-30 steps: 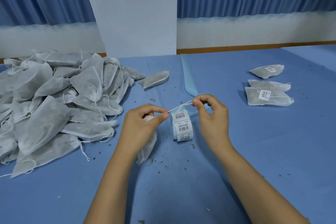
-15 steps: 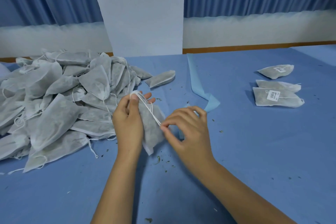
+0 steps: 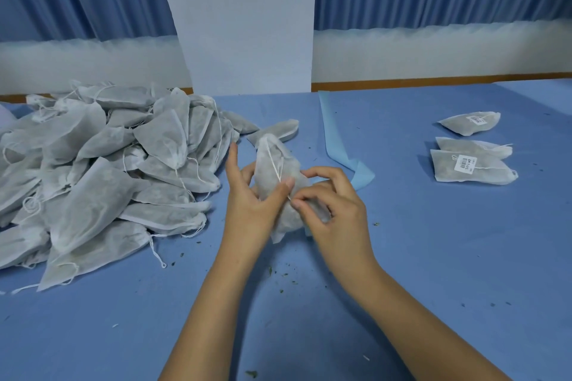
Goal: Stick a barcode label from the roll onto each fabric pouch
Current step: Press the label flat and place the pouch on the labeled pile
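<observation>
Biggest thing here is the blue surface (image 3: 433, 257), it fills pretty much the whole lower view. The left side of it is buried under a big messy pile of pouches (image 3: 102, 176), grey-white fabric with drawstrings hanging out all over. One stray pouch (image 3: 275, 130) lies just off the pile's right edge, toward the far side.

A light blue strip (image 3: 334, 133) runs from the far edge toward the middle and folds over at its near end. Over by the right edge are three labelled pouches (image 3: 470, 168), well apart from the pile. The two nearer ones overlap and the third sits a bit further back. You can see a barcode label (image 3: 465, 164) on the nearest one.

The pouch being worked on (image 3: 272, 170) is held upright around the middle of the surface, between both hands. The left grip (image 3: 250, 204) pinches it, thumb pressed on the front and fingers behind, with the index finger sticking straight up. The right grip (image 3: 334, 210) is curled, with thumb and fingertip pinching the lower end of the drawstring (image 3: 274, 161) that runs down the pouch's front.

Little dark crumbs (image 3: 278, 275) are scattered on the surface near the wrists.
</observation>
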`<act>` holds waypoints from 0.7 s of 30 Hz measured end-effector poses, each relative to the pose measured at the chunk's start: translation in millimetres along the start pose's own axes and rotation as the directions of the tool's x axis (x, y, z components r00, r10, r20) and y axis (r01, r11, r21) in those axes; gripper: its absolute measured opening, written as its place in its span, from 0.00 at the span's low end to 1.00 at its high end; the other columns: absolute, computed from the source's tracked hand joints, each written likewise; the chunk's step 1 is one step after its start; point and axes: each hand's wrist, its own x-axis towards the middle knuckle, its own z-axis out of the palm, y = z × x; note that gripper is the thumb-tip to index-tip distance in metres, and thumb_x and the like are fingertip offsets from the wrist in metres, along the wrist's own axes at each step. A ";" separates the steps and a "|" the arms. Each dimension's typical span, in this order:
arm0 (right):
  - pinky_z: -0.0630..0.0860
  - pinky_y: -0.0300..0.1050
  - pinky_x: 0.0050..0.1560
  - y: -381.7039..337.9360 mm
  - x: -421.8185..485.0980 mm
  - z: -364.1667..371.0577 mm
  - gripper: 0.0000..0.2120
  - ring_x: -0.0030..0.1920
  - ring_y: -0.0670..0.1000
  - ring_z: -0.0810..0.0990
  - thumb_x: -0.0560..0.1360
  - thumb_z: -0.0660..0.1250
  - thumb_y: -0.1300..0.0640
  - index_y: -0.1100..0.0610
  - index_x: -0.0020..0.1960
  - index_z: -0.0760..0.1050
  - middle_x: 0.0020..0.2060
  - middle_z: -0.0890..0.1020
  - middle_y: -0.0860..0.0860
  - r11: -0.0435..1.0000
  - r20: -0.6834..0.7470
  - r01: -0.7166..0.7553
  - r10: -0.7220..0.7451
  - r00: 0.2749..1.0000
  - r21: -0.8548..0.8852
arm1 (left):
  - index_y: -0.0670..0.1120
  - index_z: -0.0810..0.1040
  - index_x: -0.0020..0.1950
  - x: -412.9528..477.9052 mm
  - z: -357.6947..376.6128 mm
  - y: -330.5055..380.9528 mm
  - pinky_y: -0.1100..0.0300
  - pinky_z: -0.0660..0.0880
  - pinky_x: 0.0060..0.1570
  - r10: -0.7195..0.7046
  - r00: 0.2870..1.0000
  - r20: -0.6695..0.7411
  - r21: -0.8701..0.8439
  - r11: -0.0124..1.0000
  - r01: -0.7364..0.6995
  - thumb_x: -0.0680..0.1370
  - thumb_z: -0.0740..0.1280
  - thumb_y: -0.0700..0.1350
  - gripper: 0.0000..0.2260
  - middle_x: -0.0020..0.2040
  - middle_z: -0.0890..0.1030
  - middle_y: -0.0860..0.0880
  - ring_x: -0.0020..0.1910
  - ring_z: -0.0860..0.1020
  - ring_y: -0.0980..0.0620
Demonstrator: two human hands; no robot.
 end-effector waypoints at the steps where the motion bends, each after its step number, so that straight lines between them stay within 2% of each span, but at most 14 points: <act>1: 0.72 0.33 0.49 0.2 2.3 -3.6 0.02 0.46 0.43 0.77 0.71 0.72 0.66 0.62 0.43 0.82 0.53 0.77 0.51 1.000 0.012 -0.021 0.020 1.000 0.020 | 0.61 0.52 0.74 -1.0 1.6 -1.2 0.68 0.76 0.48 0.042 0.998 -0.039 0.021 0.999 -0.041 0.74 0.73 0.40 0.39 0.61 0.76 0.52 0.52 0.81 0.60; 2: 0.74 0.34 0.49 0.2 5.3 -7.7 0.02 0.46 0.44 0.78 0.71 0.72 0.66 0.61 0.43 0.82 0.53 0.78 0.50 0.998 0.014 -0.047 0.047 0.999 0.041 | 0.61 0.54 0.71 -0.6 0.8 -2.4 0.71 0.74 0.48 0.096 0.989 -0.113 0.062 0.994 -0.089 0.74 0.74 0.39 0.38 0.60 0.75 0.54 0.50 0.80 0.63; 4: 0.74 0.35 0.48 3.1 13.6 -18.7 0.03 0.45 0.46 0.79 0.71 0.73 0.63 0.58 0.43 0.80 0.49 0.80 0.49 0.990 -0.038 -0.137 0.139 0.990 0.046 | 0.60 0.57 0.63 2.6 -4.1 -2.2 0.74 0.72 0.51 0.216 0.937 -0.275 0.163 0.971 -0.176 0.72 0.75 0.37 0.34 0.60 0.71 0.56 0.55 0.76 0.67; 6: 0.70 0.31 0.43 12.7 23.6 -34.2 0.05 0.42 0.47 0.77 0.72 0.73 0.57 0.55 0.41 0.76 0.42 0.80 0.46 0.941 -0.059 -0.336 0.334 0.941 -0.028 | 0.58 0.57 0.55 5.6 -10.8 -4.1 0.71 0.73 0.55 0.303 0.888 -0.347 0.229 0.945 -0.233 0.71 0.75 0.35 0.31 0.62 0.70 0.52 0.61 0.73 0.65; 7: 0.69 0.30 0.39 19.0 27.3 -42.5 0.07 0.40 0.47 0.76 0.72 0.73 0.54 0.55 0.40 0.76 0.39 0.79 0.46 0.889 -0.006 -0.447 0.449 0.893 -0.095 | 0.58 0.58 0.53 6.1 -12.7 -5.5 0.72 0.71 0.57 0.345 0.873 -0.345 0.290 0.924 -0.250 0.71 0.76 0.34 0.30 0.62 0.70 0.50 0.60 0.72 0.65; 9: 0.69 0.31 0.38 28.7 28.5 -54.3 0.10 0.38 0.46 0.76 0.71 0.74 0.52 0.57 0.42 0.78 0.38 0.80 0.48 0.782 0.202 -0.603 0.623 0.756 -0.158 | 0.53 0.65 0.51 6.5 -11.4 -7.4 0.78 0.64 0.56 0.444 0.858 -0.260 0.475 0.832 -0.287 0.71 0.76 0.34 0.23 0.62 0.70 0.47 0.58 0.69 0.65; 10: 0.72 0.33 0.40 30.7 26.9 -55.7 0.10 0.38 0.46 0.77 0.70 0.75 0.53 0.59 0.44 0.78 0.40 0.81 0.49 0.747 0.293 -0.651 0.657 0.695 -0.133 | 0.49 0.70 0.48 6.4 -9.1 -9.0 0.80 0.62 0.55 0.481 0.856 -0.192 0.540 0.780 -0.317 0.71 0.75 0.33 0.18 0.62 0.71 0.46 0.57 0.67 0.67; 11: 0.75 0.36 0.39 31.0 25.0 -54.4 0.10 0.37 0.46 0.77 0.69 0.76 0.56 0.60 0.45 0.78 0.41 0.81 0.51 0.729 0.337 -0.678 0.664 0.667 -0.095 | 0.45 0.73 0.46 5.7 -6.2 -11.3 0.81 0.62 0.53 0.496 0.860 -0.120 0.570 0.744 -0.349 0.71 0.74 0.32 0.14 0.62 0.72 0.45 0.56 0.67 0.70; 13: 0.75 0.34 0.34 30.0 22.9 -48.1 0.10 0.32 0.44 0.77 0.68 0.77 0.63 0.61 0.45 0.77 0.40 0.80 0.52 0.733 0.313 -0.680 0.654 0.688 -0.035 | 0.41 0.77 0.45 3.5 0.6 -15.7 0.79 0.64 0.52 0.482 0.876 0.020 0.573 0.712 -0.405 0.71 0.73 0.30 0.09 0.64 0.73 0.44 0.56 0.67 0.74; 15: 0.73 0.33 0.30 29.3 22.9 -43.9 0.10 0.28 0.44 0.76 0.67 0.76 0.66 0.61 0.43 0.77 0.36 0.80 0.53 0.733 0.264 -0.680 0.655 0.708 0.006 | 0.41 0.78 0.46 2.7 7.0 -19.1 0.73 0.68 0.51 0.428 0.896 0.117 0.551 0.723 -0.417 0.72 0.71 0.30 0.08 0.66 0.72 0.48 0.56 0.71 0.67; 17: 0.72 0.33 0.30 30.6 23.5 -44.4 0.09 0.27 0.45 0.76 0.66 0.77 0.67 0.61 0.40 0.76 0.33 0.79 0.54 0.729 0.255 -0.684 0.655 0.711 0.035 | 0.43 0.80 0.49 3.3 10.3 -20.6 0.64 0.72 0.52 0.357 0.918 0.170 0.529 0.753 -0.391 0.76 0.69 0.36 0.04 0.67 0.72 0.54 0.57 0.74 0.58; 19: 0.71 0.34 0.33 31.7 22.9 -45.4 0.09 0.30 0.48 0.75 0.66 0.77 0.66 0.60 0.38 0.76 0.32 0.79 0.55 0.730 0.283 -0.683 0.650 0.705 0.028 | 0.41 0.81 0.57 4.9 10.4 -20.7 0.63 0.71 0.57 0.302 0.914 0.270 0.572 0.714 -0.404 0.77 0.61 0.47 0.15 0.68 0.73 0.51 0.61 0.75 0.54; 20: 0.71 0.36 0.36 31.4 22.2 -44.8 0.09 0.33 0.49 0.75 0.66 0.77 0.66 0.59 0.38 0.76 0.33 0.79 0.55 0.730 0.302 -0.683 0.646 0.701 0.025 | 0.40 0.81 0.60 5.1 9.9 -21.8 0.65 0.69 0.58 0.276 0.911 0.307 0.589 0.696 -0.409 0.77 0.57 0.51 0.21 0.68 0.73 0.49 0.63 0.74 0.53; 21: 0.71 0.38 0.39 30.8 21.2 -43.7 0.10 0.35 0.50 0.75 0.67 0.76 0.66 0.59 0.37 0.75 0.35 0.79 0.56 0.729 0.322 -0.684 0.640 0.698 0.034 | 0.41 0.81 0.61 5.4 9.4 -22.9 0.68 0.67 0.59 0.266 0.909 0.321 0.597 0.688 -0.412 0.76 0.57 0.52 0.22 0.69 0.73 0.49 0.64 0.73 0.53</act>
